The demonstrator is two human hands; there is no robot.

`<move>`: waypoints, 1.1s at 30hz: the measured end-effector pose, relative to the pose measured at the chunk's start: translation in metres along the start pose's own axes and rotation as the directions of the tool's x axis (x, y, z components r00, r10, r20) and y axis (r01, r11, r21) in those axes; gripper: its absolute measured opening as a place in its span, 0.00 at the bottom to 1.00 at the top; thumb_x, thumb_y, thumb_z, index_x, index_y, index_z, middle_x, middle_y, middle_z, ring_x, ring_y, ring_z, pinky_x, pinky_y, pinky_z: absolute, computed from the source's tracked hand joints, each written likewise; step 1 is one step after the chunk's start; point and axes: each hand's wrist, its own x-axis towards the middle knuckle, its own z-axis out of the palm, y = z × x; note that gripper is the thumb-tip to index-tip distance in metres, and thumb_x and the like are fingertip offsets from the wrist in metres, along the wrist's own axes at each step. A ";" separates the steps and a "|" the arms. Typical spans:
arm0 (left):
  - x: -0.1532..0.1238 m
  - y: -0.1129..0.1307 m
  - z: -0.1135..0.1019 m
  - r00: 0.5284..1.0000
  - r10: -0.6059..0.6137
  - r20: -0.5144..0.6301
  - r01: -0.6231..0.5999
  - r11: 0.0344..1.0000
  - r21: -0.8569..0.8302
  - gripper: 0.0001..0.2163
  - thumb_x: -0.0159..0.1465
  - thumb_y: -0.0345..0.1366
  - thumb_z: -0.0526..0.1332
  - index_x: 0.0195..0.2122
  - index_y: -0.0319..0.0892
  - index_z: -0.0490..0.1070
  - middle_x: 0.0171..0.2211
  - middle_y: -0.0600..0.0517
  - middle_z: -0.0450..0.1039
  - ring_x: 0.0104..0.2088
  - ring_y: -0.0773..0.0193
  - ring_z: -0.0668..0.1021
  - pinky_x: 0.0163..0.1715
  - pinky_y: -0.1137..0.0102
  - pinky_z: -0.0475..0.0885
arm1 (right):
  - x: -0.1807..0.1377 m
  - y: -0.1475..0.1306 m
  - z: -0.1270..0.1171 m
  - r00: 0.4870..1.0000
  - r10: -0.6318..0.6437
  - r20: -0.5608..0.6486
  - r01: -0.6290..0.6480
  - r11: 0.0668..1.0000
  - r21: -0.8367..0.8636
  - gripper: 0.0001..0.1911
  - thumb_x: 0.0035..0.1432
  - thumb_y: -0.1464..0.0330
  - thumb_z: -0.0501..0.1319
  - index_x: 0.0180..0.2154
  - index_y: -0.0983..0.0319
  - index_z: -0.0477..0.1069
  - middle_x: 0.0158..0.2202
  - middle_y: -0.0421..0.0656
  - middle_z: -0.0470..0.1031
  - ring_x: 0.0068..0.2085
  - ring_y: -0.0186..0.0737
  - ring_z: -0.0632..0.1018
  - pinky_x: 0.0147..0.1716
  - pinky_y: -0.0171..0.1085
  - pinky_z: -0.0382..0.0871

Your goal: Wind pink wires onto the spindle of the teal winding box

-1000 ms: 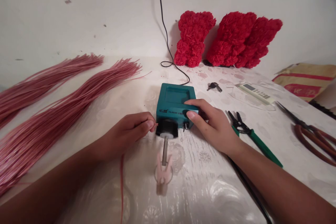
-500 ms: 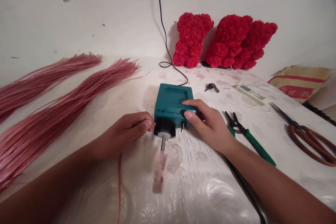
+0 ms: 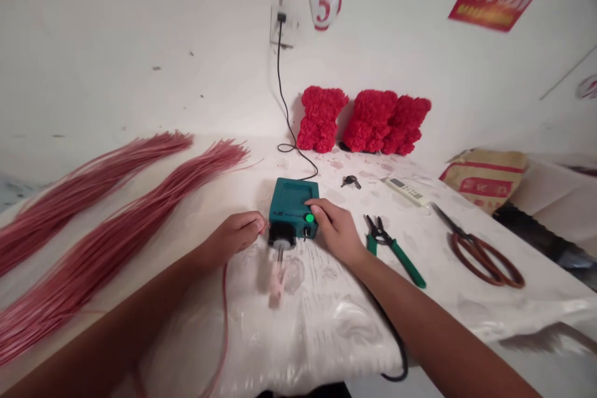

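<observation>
A small teal electric machine (image 3: 293, 196) sits on the table, its round green knob (image 3: 309, 218) showing. From its black front collar (image 3: 282, 235) a metal shaft points toward me, with a blurred pale pink piece (image 3: 277, 289) at its end. My left hand (image 3: 237, 236) is closed in a pinch on a thin pink wire (image 3: 226, 305), whose short tip pokes out against the machine's left side. The wire's tail hangs below that hand. My right hand (image 3: 338, 227) grips the machine's right side, with fingertips on the top edge beside the knob.
Two bundles of pink wires (image 3: 130, 217) lie at left. Wire strippers (image 3: 394, 252), large scissors (image 3: 485, 255), a remote control (image 3: 405, 191) and keys (image 3: 351, 182) lie at right. Red flower-covered figures (image 3: 321, 119) stand by the wall. A black cord (image 3: 282, 81) runs to a wall socket (image 3: 281, 31).
The view has tilted up and back, showing more wall. My right thumb has come off the machine's knob, which now shows green. My left hand stays at the machine's left side with the wire.
</observation>
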 end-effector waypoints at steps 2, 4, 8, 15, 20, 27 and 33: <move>-0.001 0.004 0.004 0.999 -0.002 -0.042 0.001 1.000 -0.024 0.21 0.62 0.57 0.59 0.29 0.42 0.63 0.17 0.64 0.47 0.18 0.73 0.51 0.18 0.76 0.46 | 0.001 -0.002 0.001 1.000 -0.011 -0.002 0.011 1.000 0.019 0.20 0.70 0.57 0.52 0.47 0.61 0.76 0.44 0.45 0.80 0.44 0.41 0.79 0.48 0.38 0.70; -0.009 0.013 0.009 0.995 0.005 -0.098 -0.009 0.999 -0.037 0.22 0.59 0.58 0.60 0.28 0.42 0.63 0.16 0.64 0.47 0.18 0.73 0.52 0.17 0.76 0.45 | 0.000 -0.006 0.002 1.000 -0.014 -0.015 0.015 0.999 0.044 0.21 0.70 0.56 0.52 0.47 0.62 0.77 0.46 0.46 0.80 0.47 0.43 0.79 0.51 0.40 0.70; -0.051 0.043 0.024 0.972 0.046 -0.230 -0.058 0.997 -0.045 0.24 0.59 0.61 0.59 0.28 0.42 0.63 0.16 0.64 0.45 0.17 0.74 0.50 0.17 0.75 0.43 | -0.013 -0.023 -0.006 0.995 0.024 -0.093 -0.012 0.992 0.124 0.25 0.68 0.51 0.53 0.50 0.62 0.76 0.37 0.46 0.80 0.39 0.43 0.80 0.43 0.40 0.74; -0.196 0.105 0.095 0.893 0.106 -0.438 -0.146 0.987 -0.060 0.19 0.68 0.54 0.57 0.32 0.43 0.69 0.16 0.61 0.50 0.19 0.71 0.50 0.21 0.73 0.48 | -0.106 -0.092 -0.046 0.982 0.158 -0.104 -0.122 0.949 0.289 0.28 0.66 0.47 0.54 0.43 0.66 0.74 0.17 0.33 0.60 0.17 0.34 0.64 0.19 0.33 0.61; -0.265 0.133 0.152 0.740 0.156 -0.654 -0.171 0.984 0.042 0.16 0.68 0.50 0.58 0.32 0.42 0.73 0.18 0.60 0.57 0.19 0.72 0.58 0.20 0.75 0.55 | -0.183 -0.156 -0.065 0.980 0.197 0.033 -0.196 0.911 0.362 0.22 0.67 0.51 0.56 0.45 0.63 0.75 0.19 0.34 0.62 0.20 0.33 0.66 0.21 0.32 0.63; -0.290 0.131 0.176 0.608 0.584 -0.538 -0.189 0.765 0.616 0.05 0.68 0.32 0.59 0.38 0.48 0.73 0.19 0.61 0.71 0.18 0.72 0.73 0.19 0.79 0.66 | -0.213 -0.212 -0.066 0.999 0.009 0.041 -0.023 0.928 0.371 0.12 0.69 0.61 0.57 0.43 0.59 0.76 0.26 0.37 0.68 0.23 0.30 0.68 0.23 0.30 0.65; -0.288 0.124 0.177 0.513 0.822 -0.248 -0.251 0.420 0.872 0.10 0.65 0.22 0.57 0.41 0.43 0.71 0.29 0.54 0.81 0.28 0.68 0.82 0.33 0.78 0.75 | -0.219 -0.232 -0.061 0.990 -0.136 0.022 0.122 0.941 0.316 0.10 0.68 0.69 0.57 0.46 0.58 0.75 0.28 0.36 0.69 0.28 0.31 0.72 0.29 0.31 0.68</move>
